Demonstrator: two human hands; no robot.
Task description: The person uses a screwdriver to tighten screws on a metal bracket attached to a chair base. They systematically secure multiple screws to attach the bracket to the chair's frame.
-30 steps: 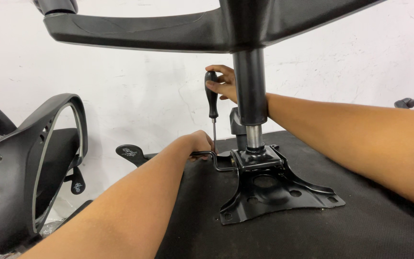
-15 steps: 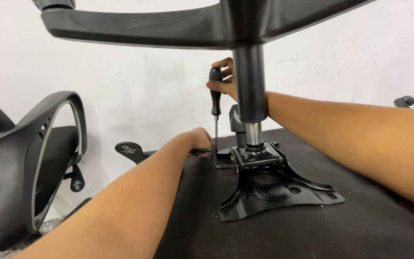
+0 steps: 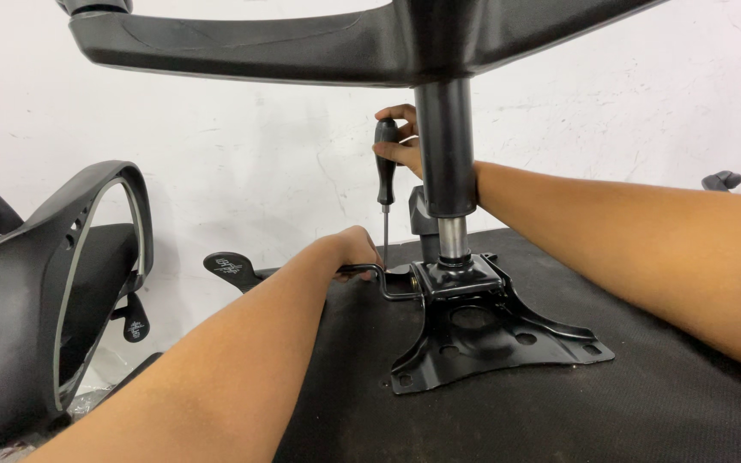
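An upturned office chair seat (image 3: 559,403) lies before me with its black metal mechanism plate (image 3: 490,339) on top. A gas cylinder column (image 3: 446,163) rises from the plate to a chair base leg (image 3: 259,47) overhead. My right hand (image 3: 403,141), partly hidden behind the column, grips the black handle of a screwdriver (image 3: 385,184) held upright, its tip down by the plate's left side. My left hand (image 3: 355,253) holds the bent metal lever rod (image 3: 388,283) that ends in a black paddle (image 3: 229,266).
A black chair backrest frame (image 3: 53,291) stands at the left against the white wall (image 3: 242,163). A small black lever (image 3: 135,321) hangs on it. Another dark chair part (image 3: 731,180) shows at the far right edge.
The view has shifted slightly. My right hand and the screwdriver stay upright beside the column, and my left hand stays on the lever rod.
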